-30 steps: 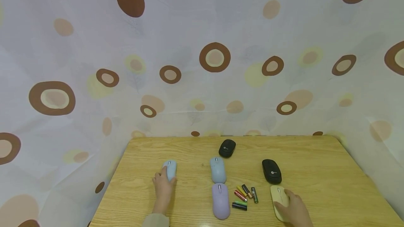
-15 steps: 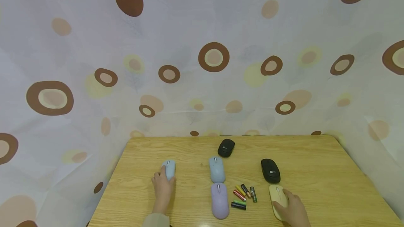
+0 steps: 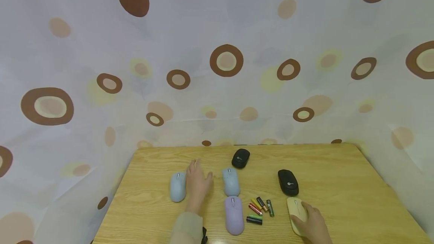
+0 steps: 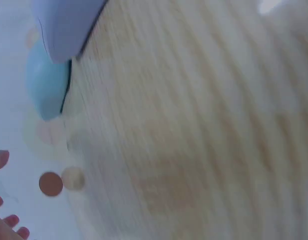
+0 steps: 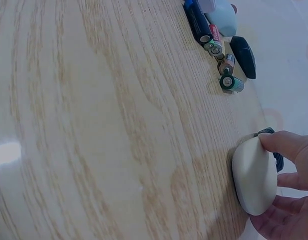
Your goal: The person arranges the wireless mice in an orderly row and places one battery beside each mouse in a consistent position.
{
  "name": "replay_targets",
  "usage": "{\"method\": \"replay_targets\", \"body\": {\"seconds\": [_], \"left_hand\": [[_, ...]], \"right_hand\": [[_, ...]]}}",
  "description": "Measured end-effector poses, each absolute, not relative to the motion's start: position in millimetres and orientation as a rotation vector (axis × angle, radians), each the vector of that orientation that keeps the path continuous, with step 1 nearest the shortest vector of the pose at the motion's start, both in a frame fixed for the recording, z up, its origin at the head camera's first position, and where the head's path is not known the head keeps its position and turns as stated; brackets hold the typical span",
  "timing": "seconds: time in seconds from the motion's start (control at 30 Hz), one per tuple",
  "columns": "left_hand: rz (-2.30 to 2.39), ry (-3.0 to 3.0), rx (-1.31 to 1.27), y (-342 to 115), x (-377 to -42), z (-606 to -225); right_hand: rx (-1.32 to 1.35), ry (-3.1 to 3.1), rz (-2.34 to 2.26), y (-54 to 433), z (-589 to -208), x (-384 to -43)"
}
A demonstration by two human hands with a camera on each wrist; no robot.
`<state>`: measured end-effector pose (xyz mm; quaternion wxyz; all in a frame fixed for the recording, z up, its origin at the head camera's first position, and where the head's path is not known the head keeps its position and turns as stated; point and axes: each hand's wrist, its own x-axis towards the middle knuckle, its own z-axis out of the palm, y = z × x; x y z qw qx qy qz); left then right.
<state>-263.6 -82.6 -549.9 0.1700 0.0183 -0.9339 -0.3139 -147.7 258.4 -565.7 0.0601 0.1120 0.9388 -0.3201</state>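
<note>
My left hand [image 3: 197,183] is over the table with fingers spread and nothing in them, just right of a light blue computer mouse [image 3: 178,187]. A second light blue mouse [image 3: 231,182] lies to its right, with a lilac mouse [image 3: 234,215] right below. In the left wrist view only fingertips [image 4: 11,220] show at the left edge. My right hand [image 3: 313,225] holds a pale yellow mouse [image 3: 297,212] by its sides, thumb on the left. The right wrist view shows the thumb on the near edge of that yellow mouse [image 5: 254,175], the fingers along the other side.
Several loose batteries [image 3: 259,209] in mixed colours lie between the lilac and yellow mice. A black mouse [image 3: 288,182] sits just beyond the yellow one, another black mouse [image 3: 240,158] near the back edge. A patterned cloth [image 3: 251,97] hangs around the wooden table [image 3: 342,183].
My left hand has let go of the left light blue mouse and moved right and away from me, fingers spreading. The right hand stays on the yellow mouse.
</note>
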Motion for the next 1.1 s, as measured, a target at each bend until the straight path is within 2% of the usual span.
{"method": "replay_targets", "body": {"seconds": [0.2, 0.37, 0.93, 0.97, 1.0, 1.1], "left_hand": [[-0.892, -2.684, -0.224, -52.6, -284.7, -549.0], [-0.846, -2.756, -0.345, -31.0, -298.0, -547.3], [-0.576, -3.088, -0.402, 15.6, -312.6, -532.7], [-0.584, -3.105, -0.401, 17.1, -314.2, -533.2], [-0.573, -3.080, -0.416, 17.9, -322.7, -550.3], [-0.577, -3.125, -0.400, 20.6, -324.4, -550.3]], "right_hand": [[0.350, 2.828, -0.985, 257.8, -565.1, -146.2], [0.351, 2.830, -1.009, 257.4, -563.3, -146.1], [0.343, 2.860, -1.014, 258.0, -564.4, -145.5], [0.346, 2.857, -1.014, 258.0, -564.1, -145.4], [0.349, 2.855, -1.013, 258.0, -564.1, -145.5], [0.347, 2.848, -1.012, 258.0, -564.1, -145.3]]}}
